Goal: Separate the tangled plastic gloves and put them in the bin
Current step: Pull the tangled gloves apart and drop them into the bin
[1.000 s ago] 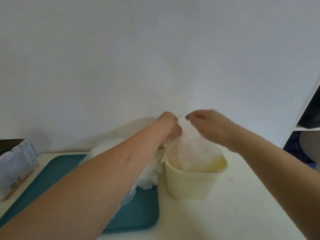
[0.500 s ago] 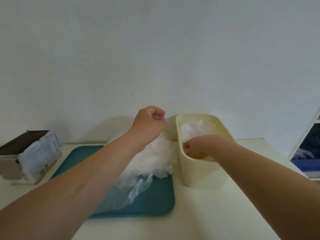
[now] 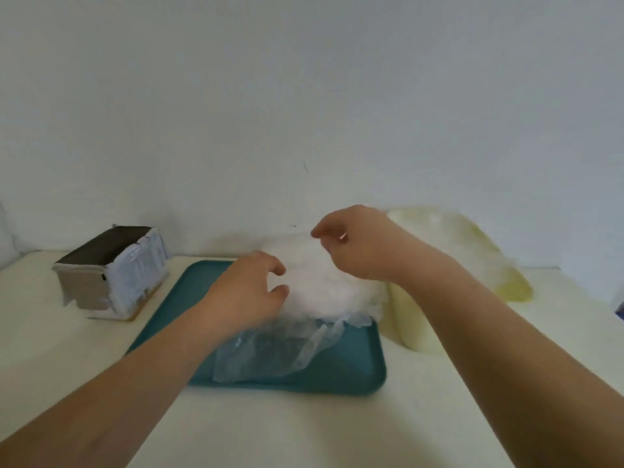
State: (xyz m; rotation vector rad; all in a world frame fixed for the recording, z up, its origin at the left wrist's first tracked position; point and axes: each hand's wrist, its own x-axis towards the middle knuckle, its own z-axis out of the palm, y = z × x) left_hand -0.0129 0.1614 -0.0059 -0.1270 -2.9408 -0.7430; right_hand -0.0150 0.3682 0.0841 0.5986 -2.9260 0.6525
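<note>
**Both hands at the glove heap**

Tangled white translucent plastic gloves (image 3: 326, 285) lie heaped on a teal rectangular tray (image 3: 354, 376), beside the pale yellow plastic bin (image 3: 479, 251). The left hand (image 3: 248, 295), fingers relaxed, touches the heap's left side. The right hand (image 3: 361, 244) curls over the top, its hold unclear.

A heap of clear plastic gloves (image 3: 329, 288) lies on a teal tray (image 3: 341, 378) on the pale table (image 3: 304, 430), with a blurred cream bin (image 3: 472, 238) just right of it and a torn box (image 3: 111, 271) to the left. The left hand (image 3: 250, 292) curls against the heap's left side. The right hand (image 3: 358, 244) hovers at its top with fingertips pinched together, too blurred to show a grip.
</note>
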